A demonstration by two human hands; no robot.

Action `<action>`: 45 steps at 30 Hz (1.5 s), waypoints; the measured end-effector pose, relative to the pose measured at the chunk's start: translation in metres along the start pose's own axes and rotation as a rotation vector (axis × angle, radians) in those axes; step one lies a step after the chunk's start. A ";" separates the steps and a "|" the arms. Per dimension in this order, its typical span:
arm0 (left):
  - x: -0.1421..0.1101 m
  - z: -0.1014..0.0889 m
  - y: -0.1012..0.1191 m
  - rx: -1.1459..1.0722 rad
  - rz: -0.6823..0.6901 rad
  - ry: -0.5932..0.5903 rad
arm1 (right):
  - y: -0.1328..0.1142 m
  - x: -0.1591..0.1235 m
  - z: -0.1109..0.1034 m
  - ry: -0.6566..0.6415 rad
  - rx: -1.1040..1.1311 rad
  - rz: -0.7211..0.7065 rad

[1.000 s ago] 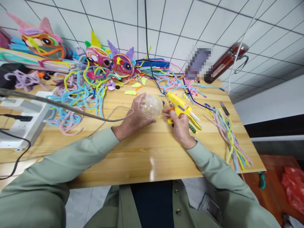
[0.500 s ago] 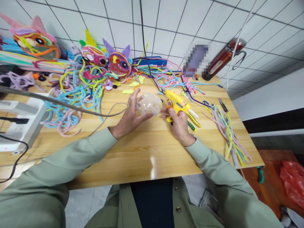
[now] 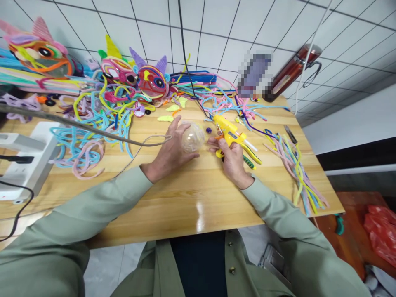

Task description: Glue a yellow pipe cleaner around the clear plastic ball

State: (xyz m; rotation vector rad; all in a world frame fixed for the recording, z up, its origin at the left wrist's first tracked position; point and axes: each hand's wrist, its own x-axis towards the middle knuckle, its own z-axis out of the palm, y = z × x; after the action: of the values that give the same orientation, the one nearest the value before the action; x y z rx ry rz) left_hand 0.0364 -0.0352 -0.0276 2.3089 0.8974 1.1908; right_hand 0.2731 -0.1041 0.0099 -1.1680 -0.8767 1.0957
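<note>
Pale wall tiles (image 3: 213, 24) with dark joints, behind a varnished wooden table (image 3: 173, 202) of light, glossy grain.

Glue gun (image 3: 229, 130): yellow plastic, orange trigger; located right of the table's middle, in the right hand. Long axis slanting; nozzle toward the wall and to the left, rear toward the near right, where a translucent glue stick (image 3: 252, 145) protrudes.

Right hand (image 3: 232, 163): closed around the grip, fingers at the trigger.

Clear ball (image 3: 193, 137): transparent, shiny, round, with whitish streaks; no long axis discernible. Located left of the gun, apart from it. Whether it touches the tabletop cannot be told.

Left hand (image 3: 170, 154): curved widely about the ball's left side, holding it between thumb and fingers.

Bead (image 3: 208, 130): small, dark blue, rounded; between ball and gun.

Pliers (image 3: 249, 162): partly hidden by the right hand and gun; one handle yellow and black, the other green and yellow.

Yellow pieces (image 3: 172, 108): flat, fuzzy-looking, beyond the ball.

Decorated head (image 3: 153, 82): red, rounded, purple pointed ears, glossy dark eye; near the wall, beside other heads of its kind.

Pipe cleaners (image 3: 114, 107): fuzzy, blue, yellow and lilac, loosely tangled at left.

Bundle (image 3: 301, 177): long multicoloured fuzzy stems, at right.

Flask (image 3: 293, 74): reddish-brown, cylindrical, glossy, far right corner.

Power strip (image 3: 34, 161): white, hard plastic, left end.
</note>
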 end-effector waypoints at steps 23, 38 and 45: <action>0.007 -0.003 -0.009 0.018 -0.077 0.000 | 0.007 0.001 -0.007 -0.065 -0.095 -0.085; 0.019 0.017 -0.001 0.070 -0.085 0.107 | 0.011 0.017 0.003 -0.039 -0.063 -0.075; 0.014 0.024 -0.005 0.038 0.013 0.124 | 0.012 0.018 -0.001 -0.024 -0.092 -0.053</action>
State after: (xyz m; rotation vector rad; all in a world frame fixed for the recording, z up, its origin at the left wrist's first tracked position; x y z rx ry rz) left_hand 0.0608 -0.0232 -0.0360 2.2942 0.9574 1.3460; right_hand 0.2763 -0.0862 -0.0023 -1.2027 -0.9805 1.0375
